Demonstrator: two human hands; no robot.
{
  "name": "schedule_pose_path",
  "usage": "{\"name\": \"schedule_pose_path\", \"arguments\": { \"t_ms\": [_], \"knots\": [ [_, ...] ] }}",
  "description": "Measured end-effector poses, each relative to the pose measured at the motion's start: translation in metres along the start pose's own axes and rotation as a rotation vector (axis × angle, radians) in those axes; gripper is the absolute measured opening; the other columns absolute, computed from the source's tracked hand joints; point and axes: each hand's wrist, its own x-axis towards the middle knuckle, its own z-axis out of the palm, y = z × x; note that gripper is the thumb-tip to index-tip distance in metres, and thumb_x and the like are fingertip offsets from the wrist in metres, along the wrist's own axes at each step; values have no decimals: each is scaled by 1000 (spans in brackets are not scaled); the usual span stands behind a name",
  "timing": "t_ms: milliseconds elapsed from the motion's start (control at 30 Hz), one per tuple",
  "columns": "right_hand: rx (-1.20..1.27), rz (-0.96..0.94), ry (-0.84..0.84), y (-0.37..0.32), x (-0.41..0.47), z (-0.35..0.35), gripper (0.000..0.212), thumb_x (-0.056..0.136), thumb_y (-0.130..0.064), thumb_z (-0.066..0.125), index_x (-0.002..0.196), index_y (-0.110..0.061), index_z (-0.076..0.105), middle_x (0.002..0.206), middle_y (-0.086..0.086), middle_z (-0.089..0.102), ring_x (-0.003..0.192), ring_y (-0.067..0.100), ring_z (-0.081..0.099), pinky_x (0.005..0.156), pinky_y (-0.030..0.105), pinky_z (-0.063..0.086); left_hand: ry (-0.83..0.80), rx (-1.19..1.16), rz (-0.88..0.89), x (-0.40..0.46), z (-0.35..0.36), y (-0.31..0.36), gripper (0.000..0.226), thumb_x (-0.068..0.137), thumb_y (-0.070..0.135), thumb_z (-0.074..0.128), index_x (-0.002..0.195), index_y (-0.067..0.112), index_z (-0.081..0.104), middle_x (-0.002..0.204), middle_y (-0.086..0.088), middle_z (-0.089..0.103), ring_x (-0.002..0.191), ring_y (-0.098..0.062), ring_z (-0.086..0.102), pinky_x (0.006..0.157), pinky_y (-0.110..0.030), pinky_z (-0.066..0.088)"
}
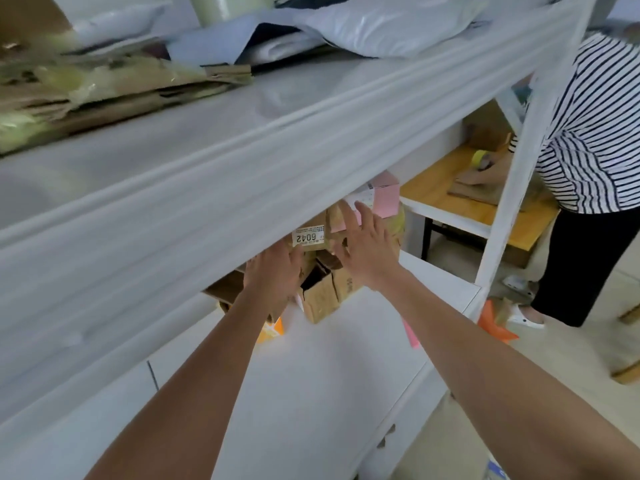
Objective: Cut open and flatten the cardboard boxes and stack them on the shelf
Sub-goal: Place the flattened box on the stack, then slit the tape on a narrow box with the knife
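Observation:
Both my arms reach under the upper shelf board (pixel 214 174) toward a pile of cardboard boxes on the lower shelf (pixel 329 368). My left hand (pixel 273 271) rests against a brown box with a white "6042" label (pixel 308 238); whether it grips the box is hidden. My right hand (pixel 367 247) has its fingers spread, touching the same pile just below a pink box (pixel 384 199). A small open box (pixel 325 296) lies tilted beneath the hands. Flattened cardboard (pixel 90 95) is stacked on the upper shelf at the left.
White plastic bags (pixel 363 26) and a tape roll (pixel 228 5) sit on the upper shelf. A person in a striped shirt (pixel 595 133) stands at the right beside a wooden table (pixel 450 195) with cardboard and yellow tape (pixel 479 159). The white shelf post (pixel 512 188) rises between us.

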Motion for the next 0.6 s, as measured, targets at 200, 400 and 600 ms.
{"name": "schedule_pose_path", "arguments": {
  "t_ms": [200, 400, 600],
  "knots": [
    [368, -318, -74, 12, 35, -3, 60, 99, -24, 54, 152, -24, 26, 124, 17, 45, 105, 29, 49, 91, 42, 46, -4, 10, -33, 28, 14, 4, 32, 99, 24, 48, 127, 10, 52, 128, -10, 54, 127, -31, 45, 110, -41, 33],
    [624, -494, 9, 43, 42, -1, 12, 102, -16, 49, 110, -8, 52, 113, 11, 49, 83, 22, 60, 71, 36, 54, 287, -385, -234, 6, 48, 28, 42, 91, 20, 52, 132, 27, 51, 128, 3, 58, 106, -4, 55, 87, -26, 49],
    [1134, -404, -177, 49, 30, -6, 10, 102, -5, 47, 102, -15, 48, 98, 17, 62, 88, 22, 72, 74, 25, 58, 636, -647, -216, -36, 43, 40, 57, 80, 15, 47, 135, 24, 47, 133, 2, 51, 120, -4, 51, 95, -22, 47]
  ]
}}
